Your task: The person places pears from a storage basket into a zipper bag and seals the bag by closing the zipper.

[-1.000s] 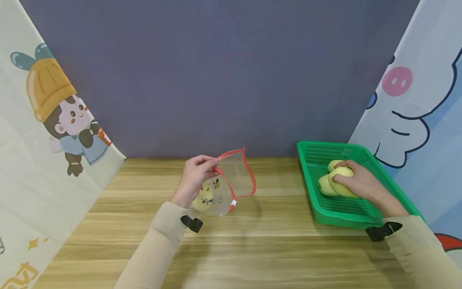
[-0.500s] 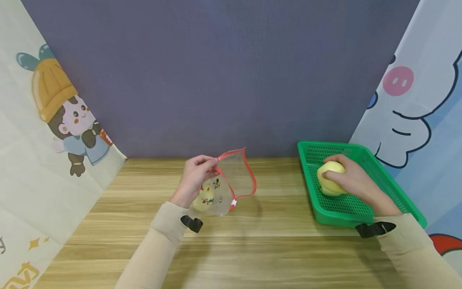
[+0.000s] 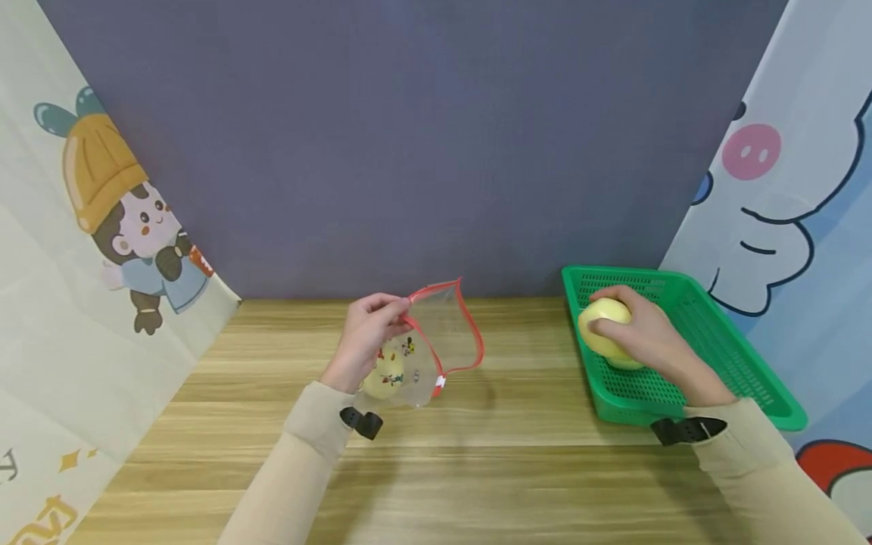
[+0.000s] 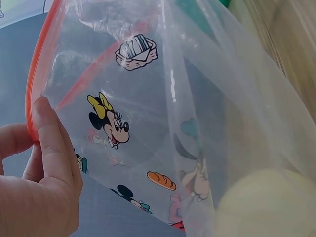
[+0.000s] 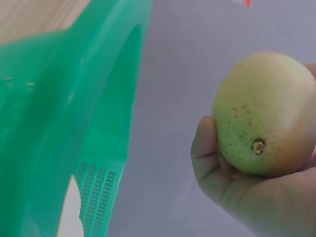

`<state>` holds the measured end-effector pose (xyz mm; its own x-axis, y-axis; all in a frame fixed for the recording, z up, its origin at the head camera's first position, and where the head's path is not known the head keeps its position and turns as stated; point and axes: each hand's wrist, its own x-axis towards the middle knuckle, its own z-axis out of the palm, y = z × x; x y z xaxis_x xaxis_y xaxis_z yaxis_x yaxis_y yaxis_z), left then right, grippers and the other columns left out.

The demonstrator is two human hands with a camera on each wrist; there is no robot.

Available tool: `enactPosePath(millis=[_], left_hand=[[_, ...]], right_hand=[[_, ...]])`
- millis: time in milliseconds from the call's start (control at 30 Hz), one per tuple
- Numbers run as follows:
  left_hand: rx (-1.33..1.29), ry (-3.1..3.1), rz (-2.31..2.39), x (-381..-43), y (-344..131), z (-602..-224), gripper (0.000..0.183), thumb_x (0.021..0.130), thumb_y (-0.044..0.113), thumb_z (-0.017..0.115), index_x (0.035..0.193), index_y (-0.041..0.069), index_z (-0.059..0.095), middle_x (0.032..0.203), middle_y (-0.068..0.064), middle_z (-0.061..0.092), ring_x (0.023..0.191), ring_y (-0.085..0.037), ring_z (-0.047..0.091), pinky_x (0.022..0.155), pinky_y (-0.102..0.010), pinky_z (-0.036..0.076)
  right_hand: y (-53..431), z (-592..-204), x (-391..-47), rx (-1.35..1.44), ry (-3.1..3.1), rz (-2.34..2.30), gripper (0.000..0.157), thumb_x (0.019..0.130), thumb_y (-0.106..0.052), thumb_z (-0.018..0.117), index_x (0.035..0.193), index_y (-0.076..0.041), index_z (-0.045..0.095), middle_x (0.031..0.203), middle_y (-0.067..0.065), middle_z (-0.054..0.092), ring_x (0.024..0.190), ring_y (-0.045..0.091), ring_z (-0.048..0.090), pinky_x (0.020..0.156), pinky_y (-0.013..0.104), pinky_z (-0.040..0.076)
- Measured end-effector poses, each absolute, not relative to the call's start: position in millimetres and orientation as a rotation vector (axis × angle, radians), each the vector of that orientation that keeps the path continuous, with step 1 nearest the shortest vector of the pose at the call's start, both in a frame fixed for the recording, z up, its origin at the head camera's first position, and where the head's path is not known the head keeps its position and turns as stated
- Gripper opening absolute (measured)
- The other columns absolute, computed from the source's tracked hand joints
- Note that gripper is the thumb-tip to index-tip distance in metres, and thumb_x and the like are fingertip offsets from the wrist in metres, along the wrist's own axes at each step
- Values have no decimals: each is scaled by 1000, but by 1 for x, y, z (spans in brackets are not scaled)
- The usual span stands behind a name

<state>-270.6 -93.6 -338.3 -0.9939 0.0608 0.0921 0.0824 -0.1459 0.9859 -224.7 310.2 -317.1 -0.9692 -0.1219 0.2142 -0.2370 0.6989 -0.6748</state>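
My left hand (image 3: 361, 337) pinches the red-edged mouth of a clear zip bag (image 3: 450, 329) printed with cartoon figures. The mouth gapes toward the right, and a white slider (image 3: 440, 382) sits at its lower corner. A pale yellow fruit (image 4: 266, 207) lies inside the bag, blurred by the plastic. Over the left side of the green basket (image 3: 657, 412), my right hand (image 3: 650, 337) grips a mango (image 5: 266, 113), its greenish stem end facing the right wrist camera. Another yellow fruit (image 3: 623, 364) shows below it in the basket, partly hidden.
The perforated basket stands at the right of the wooden table (image 3: 477, 484). A grey-purple panel (image 3: 436, 151) rises behind the table. Printed cartoon sheets flank it, at left (image 3: 41, 265) and right (image 3: 817, 318).
My right hand has moved left and slightly up with the mango, from among the other fruit toward the basket's left rim. My left hand and the bag have stayed almost still.
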Motion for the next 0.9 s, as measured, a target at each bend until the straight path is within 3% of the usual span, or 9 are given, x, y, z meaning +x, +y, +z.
enactPosePath(millis=[567, 900], left_hand=[[-152, -2036, -2367, -274, -89, -344, 29, 99, 10, 68, 116, -13, 63, 92, -9, 65, 76, -16, 69, 83, -34, 63], [-148, -2047, -2347, -275, -85, -347, 23, 99, 10, 68, 111, -9, 66, 95, -14, 64, 76, -17, 69, 82, -34, 63]], right_hand=[[279, -324, -232, 410, -2660, 1243, 45, 97, -25, 66, 137, -8, 52, 132, 17, 54, 93, 30, 55, 70, 35, 52], [257, -328, -237, 436, -2602, 1281, 52, 95, -26, 68, 140, -8, 51, 130, 17, 55, 94, 28, 56, 70, 35, 53]])
